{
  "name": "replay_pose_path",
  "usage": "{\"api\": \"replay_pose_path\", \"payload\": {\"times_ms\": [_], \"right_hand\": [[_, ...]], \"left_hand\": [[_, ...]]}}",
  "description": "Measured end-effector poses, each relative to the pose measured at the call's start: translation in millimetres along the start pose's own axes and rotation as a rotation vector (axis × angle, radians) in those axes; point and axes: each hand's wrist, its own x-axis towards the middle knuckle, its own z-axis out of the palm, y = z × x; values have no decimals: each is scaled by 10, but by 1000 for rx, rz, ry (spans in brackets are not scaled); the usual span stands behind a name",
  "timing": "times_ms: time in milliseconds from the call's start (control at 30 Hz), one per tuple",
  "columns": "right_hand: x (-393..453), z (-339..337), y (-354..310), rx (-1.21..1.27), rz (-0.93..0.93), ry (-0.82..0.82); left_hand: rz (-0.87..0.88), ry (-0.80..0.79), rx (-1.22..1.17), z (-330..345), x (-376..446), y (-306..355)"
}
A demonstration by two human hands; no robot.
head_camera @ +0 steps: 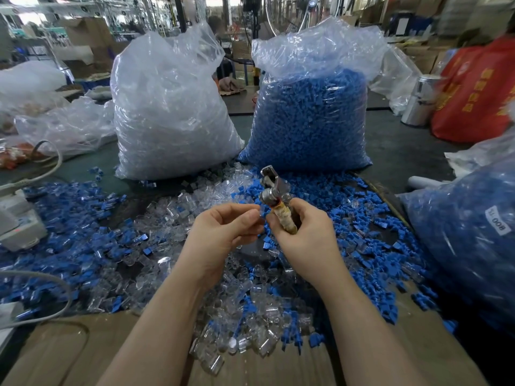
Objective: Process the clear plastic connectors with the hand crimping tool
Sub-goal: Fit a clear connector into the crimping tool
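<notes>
2 hands over the table (395, 151), both bare. right hand (303, 232) has its fingers wrapped round the handle of 1 crimping tool (274, 196); handle is bound in yellowish tape, metal head sticks up and away from the person. left hand (223, 232) is curled, thumb and fingertips pinching 1 small clear connector (261, 211) right beside the tool's handle, touching or nearly so, can't tell which.

loose clear connectors (237, 316) lie in a heap under and in front of the hands, too many to count, mixed w/ loose blue caps (362, 218) spread left and right across the table, also uncountable. some spill onto a sheet of cardboard (69, 355) at the near edge.

behind the heap 2 big plastic bags stand upright side by side: 1 clear bag of clear parts (167, 107) on the left, 1 bag of blue parts (309, 112) on the right. a 3rd bag w/ blue parts (468, 232) sits at the right edge, w/ a white label. 1 red bag (479, 87) far right, 1 shiny metal canister (420, 98) next to it. at left, 1 grey-white device (19, 224) w/ cables and more crumpled clear bags (67, 123).
</notes>
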Motion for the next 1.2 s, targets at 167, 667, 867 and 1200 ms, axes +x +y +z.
{"api": "replay_pose_path", "payload": {"times_ms": [167, 667, 867, 1200], "right_hand": [[8, 7, -2, 33, 11, -7], [12, -11, -12, 61, 40, -32], [3, -42, -22, 57, 58, -20], [37, -116, 42, -128, 96, -116]], "left_hand": [[30, 57, 53, 6, 6, -15], [171, 59, 280, 26, -5, -4], [159, 80, 218, 20, 11, -34], [216, 115, 108, -1, 23, -9]]}}
